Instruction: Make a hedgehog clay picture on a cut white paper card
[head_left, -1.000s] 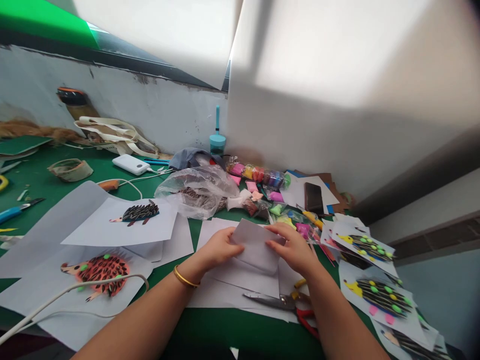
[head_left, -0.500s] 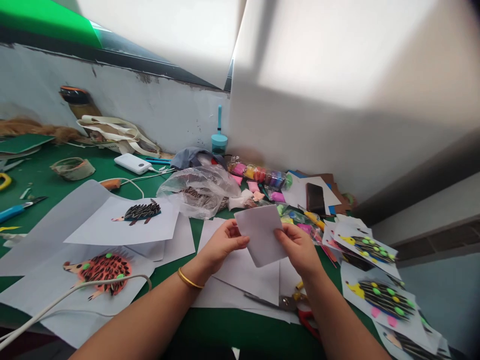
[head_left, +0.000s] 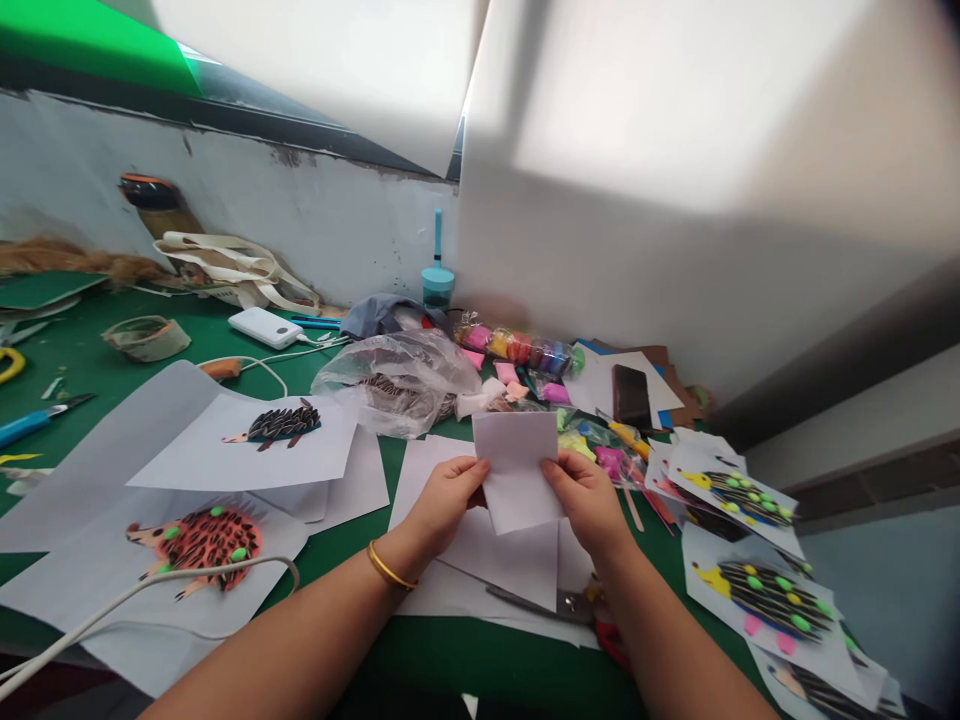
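A small white piece of paper (head_left: 519,480) is held up over the table between my two hands. My left hand (head_left: 452,490) pinches its left edge between thumb and fingers. On its right edge my right hand (head_left: 589,490) has the same kind of pinch. Beneath the held piece lie larger white sheets (head_left: 495,575). A pair of scissors (head_left: 574,605) with red handles rests on those sheets, partly hidden behind my right forearm.
Hedgehog pictures with seeds lie on the left (head_left: 285,424) and in a stack on the right (head_left: 780,600). Behind my hands are a plastic bag of seeds (head_left: 409,385) and coloured clay packs (head_left: 525,350). A white cable (head_left: 150,580) crosses the left sheets. A utility knife (head_left: 45,418) lies far left.
Both hands have shifted slightly and the small paper is turned more upright and square to me. The sheets, scissors and pictures stay where they were.
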